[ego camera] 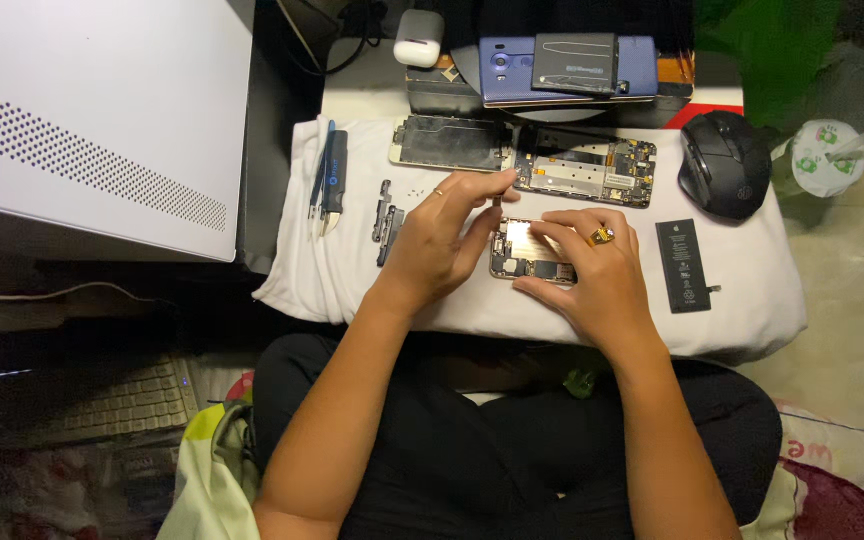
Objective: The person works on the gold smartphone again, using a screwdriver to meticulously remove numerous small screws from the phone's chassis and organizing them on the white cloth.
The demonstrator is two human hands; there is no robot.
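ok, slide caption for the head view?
Both hands, left hand and right hand, on an opened phone atop white cloth.
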